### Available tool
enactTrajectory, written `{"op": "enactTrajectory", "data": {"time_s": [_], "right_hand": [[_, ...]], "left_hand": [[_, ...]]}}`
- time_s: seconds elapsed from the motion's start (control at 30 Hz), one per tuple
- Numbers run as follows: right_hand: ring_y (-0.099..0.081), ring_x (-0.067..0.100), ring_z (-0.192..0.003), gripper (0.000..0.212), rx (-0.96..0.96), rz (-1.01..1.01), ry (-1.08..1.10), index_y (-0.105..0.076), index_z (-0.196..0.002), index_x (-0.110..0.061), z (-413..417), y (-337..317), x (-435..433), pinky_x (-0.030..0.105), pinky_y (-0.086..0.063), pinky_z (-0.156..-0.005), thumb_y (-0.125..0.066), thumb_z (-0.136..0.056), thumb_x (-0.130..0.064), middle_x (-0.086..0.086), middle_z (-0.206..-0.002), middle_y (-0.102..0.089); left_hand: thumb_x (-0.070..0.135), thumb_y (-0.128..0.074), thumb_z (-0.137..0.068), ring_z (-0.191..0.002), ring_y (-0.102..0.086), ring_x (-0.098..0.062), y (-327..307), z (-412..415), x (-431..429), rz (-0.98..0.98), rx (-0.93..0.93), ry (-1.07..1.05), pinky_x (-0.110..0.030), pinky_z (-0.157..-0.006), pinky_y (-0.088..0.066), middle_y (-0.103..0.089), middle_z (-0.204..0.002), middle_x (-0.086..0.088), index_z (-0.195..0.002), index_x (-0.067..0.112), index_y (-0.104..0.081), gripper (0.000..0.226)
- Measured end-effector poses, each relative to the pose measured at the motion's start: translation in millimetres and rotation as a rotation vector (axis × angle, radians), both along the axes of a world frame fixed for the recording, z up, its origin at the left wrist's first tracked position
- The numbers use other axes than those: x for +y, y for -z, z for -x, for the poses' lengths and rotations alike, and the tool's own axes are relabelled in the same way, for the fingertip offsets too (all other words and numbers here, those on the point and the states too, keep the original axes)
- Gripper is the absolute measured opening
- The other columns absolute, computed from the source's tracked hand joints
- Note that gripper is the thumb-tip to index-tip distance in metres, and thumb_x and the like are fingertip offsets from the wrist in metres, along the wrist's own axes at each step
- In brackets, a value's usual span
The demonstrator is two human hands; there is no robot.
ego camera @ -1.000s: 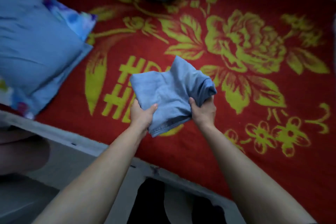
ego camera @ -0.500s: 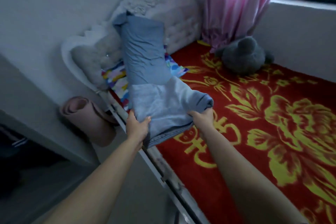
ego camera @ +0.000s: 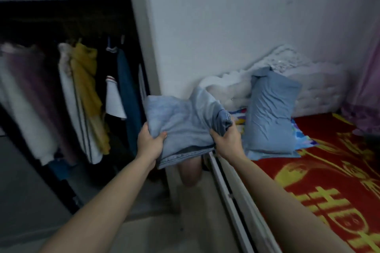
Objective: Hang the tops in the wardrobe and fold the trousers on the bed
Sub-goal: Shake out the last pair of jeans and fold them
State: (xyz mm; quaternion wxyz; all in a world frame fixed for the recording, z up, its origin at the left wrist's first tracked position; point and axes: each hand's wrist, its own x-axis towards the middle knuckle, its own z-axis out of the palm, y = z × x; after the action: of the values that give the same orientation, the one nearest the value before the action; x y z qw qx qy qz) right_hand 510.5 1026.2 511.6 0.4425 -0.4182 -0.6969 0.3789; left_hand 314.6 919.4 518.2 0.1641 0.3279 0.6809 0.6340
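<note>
A folded pair of light blue jeans hangs in the air between my two hands, off the bed's left edge. My left hand grips its lower left corner, thumb on top. My right hand clutches the bunched right side. The open wardrobe stands to the left, with several tops on hangers: a white one, a yellow one and a dark blue one. The bed with its red and yellow blanket lies to the right.
A blue pillow leans on the white headboard at the bed's head. A rolled pinkish mat stands on the floor under the jeans, between the wardrobe's side panel and the bed frame. A pink curtain shows at far right.
My view has swung left from the bed to the wardrobe. Both hands have carried the folded jeans off the blanket and toward the wardrobe side, still gripping them.
</note>
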Motion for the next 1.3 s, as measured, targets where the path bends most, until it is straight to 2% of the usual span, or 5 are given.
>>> {"op": "enactTrajectory", "data": {"time_s": [0.23,0.47,0.63,0.83,1.3], "right_hand": [[-0.051,0.008,-0.099,0.055,0.133,-0.197,-0.223,-0.045,-0.139,-0.015,226.3,-102.0,-47.6,0.01,-0.034,-0.074,-0.069,-0.09,-0.017,-0.009,-0.11,-0.055],[-0.047,0.003,-0.115,0.079,0.245,-0.271,-0.348,-0.023,-0.152,-0.029,347.2,-156.2,-51.6,-0.003,-0.036,-0.078,-0.067,-0.09,-0.011,-0.008,-0.133,-0.051],[-0.05,0.004,-0.112,0.072,0.291,-0.333,-0.38,-0.029,-0.148,-0.027,398.9,-182.8,-16.8,-0.002,-0.039,-0.079,-0.068,-0.089,-0.01,-0.011,-0.125,-0.053],[-0.056,-0.009,-0.093,0.066,0.379,-0.468,-0.387,-0.036,-0.145,-0.026,456.7,-246.1,46.5,-0.002,-0.041,-0.075,-0.069,-0.09,-0.013,-0.011,-0.118,-0.059],[-0.06,0.016,-0.115,0.065,0.467,-0.676,-0.222,-0.044,-0.142,-0.024,607.0,-416.7,144.4,0.015,-0.043,-0.087,-0.073,-0.084,-0.019,-0.002,-0.123,-0.065]], "left_hand": [[0.001,-0.067,-0.085,-0.081,-0.058,-0.004,-108.5,198.6,-81.3,-0.215,0.156,-0.227,-0.013,-0.065,-0.044,-0.06,-0.091,0.015,-0.112,0.02,-0.055,0.036],[0.001,-0.066,-0.087,-0.079,-0.057,0.003,-156.7,305.6,-94.1,-0.322,0.195,-0.352,-0.002,-0.057,-0.043,-0.061,-0.093,0.011,-0.115,0.016,-0.054,0.034],[0.003,-0.068,-0.086,-0.083,-0.062,-0.006,-174.3,357.5,-60.9,-0.379,0.207,-0.394,-0.014,-0.064,-0.046,-0.066,-0.1,0.001,-0.112,0.017,-0.057,0.031],[0.0,-0.068,-0.085,-0.065,-0.056,0.012,-237.4,412.3,4.8,-0.516,0.339,-0.447,-0.007,-0.06,-0.044,-0.063,-0.088,0.008,-0.105,0.014,-0.058,0.026],[0.011,-0.069,-0.082,-0.089,-0.063,-0.007,-414.2,567.0,103.7,-0.661,0.569,-0.493,-0.024,-0.08,-0.054,-0.063,-0.091,0.013,-0.098,0.023,-0.054,0.026]]}}
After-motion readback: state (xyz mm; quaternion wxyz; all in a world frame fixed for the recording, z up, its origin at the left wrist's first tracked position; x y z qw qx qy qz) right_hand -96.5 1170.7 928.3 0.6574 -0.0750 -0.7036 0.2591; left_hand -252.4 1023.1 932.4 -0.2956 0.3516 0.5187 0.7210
